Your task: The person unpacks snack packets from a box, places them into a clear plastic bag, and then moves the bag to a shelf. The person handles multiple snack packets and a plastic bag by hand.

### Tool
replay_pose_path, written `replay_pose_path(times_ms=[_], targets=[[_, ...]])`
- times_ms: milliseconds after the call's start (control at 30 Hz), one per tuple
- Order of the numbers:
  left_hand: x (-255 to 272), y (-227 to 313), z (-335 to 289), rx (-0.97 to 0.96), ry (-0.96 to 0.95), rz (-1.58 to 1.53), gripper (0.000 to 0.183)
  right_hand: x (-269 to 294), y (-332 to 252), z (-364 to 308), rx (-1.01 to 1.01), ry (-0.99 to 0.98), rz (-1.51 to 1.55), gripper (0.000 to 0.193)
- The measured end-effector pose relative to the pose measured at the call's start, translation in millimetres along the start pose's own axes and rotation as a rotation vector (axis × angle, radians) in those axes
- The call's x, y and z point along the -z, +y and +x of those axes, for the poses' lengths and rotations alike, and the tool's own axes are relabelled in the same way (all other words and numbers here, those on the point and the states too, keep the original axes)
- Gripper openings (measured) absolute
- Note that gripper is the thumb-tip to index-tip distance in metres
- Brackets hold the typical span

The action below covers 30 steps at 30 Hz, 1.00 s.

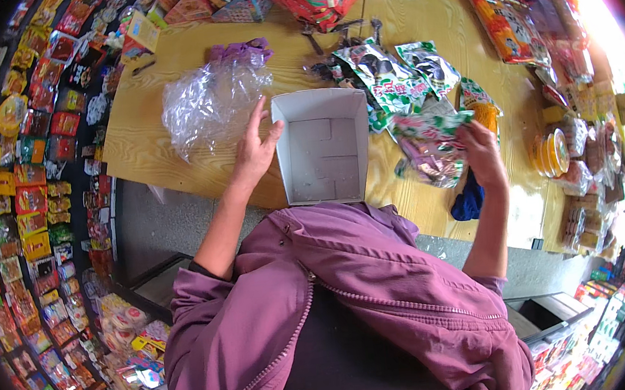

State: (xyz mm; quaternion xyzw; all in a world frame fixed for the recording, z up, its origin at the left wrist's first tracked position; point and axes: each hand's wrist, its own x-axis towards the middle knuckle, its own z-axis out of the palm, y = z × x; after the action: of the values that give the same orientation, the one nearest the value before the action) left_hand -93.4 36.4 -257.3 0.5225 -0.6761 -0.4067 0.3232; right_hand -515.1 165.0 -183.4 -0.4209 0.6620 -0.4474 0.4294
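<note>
Crumpled clear film (201, 108) at left and snack pouches (384, 77) at right hem in the grey carton (320, 107) at the surface's (290, 63) near edge; bare wood lies beyond. The right hand (484, 156) grips another pouch (431, 151); the left hand (253, 153), unclenched, is at the carton's left wall.

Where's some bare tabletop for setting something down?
Yellowish wooden tabletop lies bare left of the crumpled clear plastic, and between the shiny green and white packets and orange plastic bag. It's crowded right of the open grey cardboard box.
</note>
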Motion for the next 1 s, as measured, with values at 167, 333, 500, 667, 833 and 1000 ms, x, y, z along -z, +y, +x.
replay_pose_path(times_ms=[167, 333, 500, 667, 833, 1000], targets=[[-7, 6, 9, -0.042, 0.042, -0.095, 0.08, -32, -100, -10, 0.177, 0.145, 0.564, 0.021], [-2, 2, 17, -0.012, -0.068, -0.512, 0.08, -119, -107, 27, 0.182, -0.026, 0.43, 0.007], [20, 15, 14, -0.005, -0.07, -0.645, 0.097, -202, -49, 62, 0.398, -0.081, 0.276, 0.011], [3, 22, 23, -0.129, -0.165, -0.57, 0.103, -223, -6, 68, 0.424, -0.02, 0.101, 0.015], [-12, 6, 27, -0.13, 0.025, -0.18, 0.074, -192, -53, 45, 0.815, 0.289, -0.199, 0.034], [-25, 8, 29, -0.071, 0.12, -0.318, 0.069, -99, -21, 71, 0.435, 0.33, -0.496, 0.037]])
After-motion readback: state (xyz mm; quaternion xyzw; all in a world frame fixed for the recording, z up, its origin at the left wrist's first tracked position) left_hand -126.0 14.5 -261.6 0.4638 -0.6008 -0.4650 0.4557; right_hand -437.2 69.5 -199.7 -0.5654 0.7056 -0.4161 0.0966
